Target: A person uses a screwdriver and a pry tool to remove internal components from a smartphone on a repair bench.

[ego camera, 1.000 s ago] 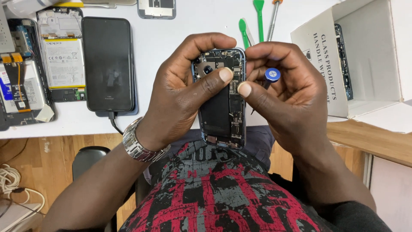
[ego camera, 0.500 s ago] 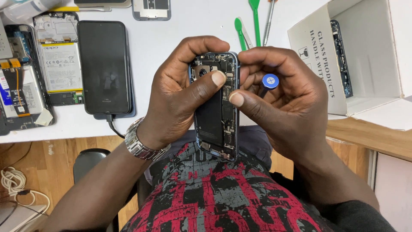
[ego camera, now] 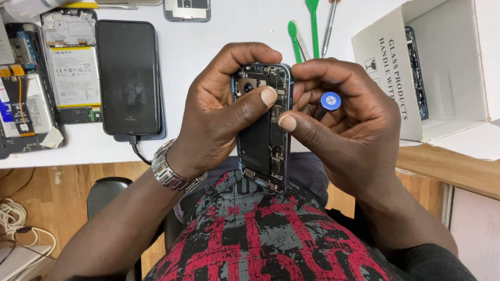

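Note:
An opened phone [ego camera: 263, 140] with its black battery and circuit boards exposed stands upright over my lap. My left hand [ego camera: 219, 112] wraps round its left side, the thumb pressed across the upper board. My right hand [ego camera: 346, 125] grips the right edge, its thumb resting on the board near the middle. Tucked in the right fingers is a small screwdriver with a blue cap [ego camera: 330, 101]. A metal watch [ego camera: 169, 169] sits on my left wrist.
On the white table [ego camera: 208, 47] lie a black phone [ego camera: 127, 78] on a cable, two opened phones [ego camera: 70, 67] at the far left, green pry tools [ego camera: 312, 21] and a metal tool [ego camera: 329, 26]. A white cardboard box [ego camera: 432, 67] stands at the right.
The phone and both hands have shifted slightly left and up in view. My right thumb has slid down along the board's right side.

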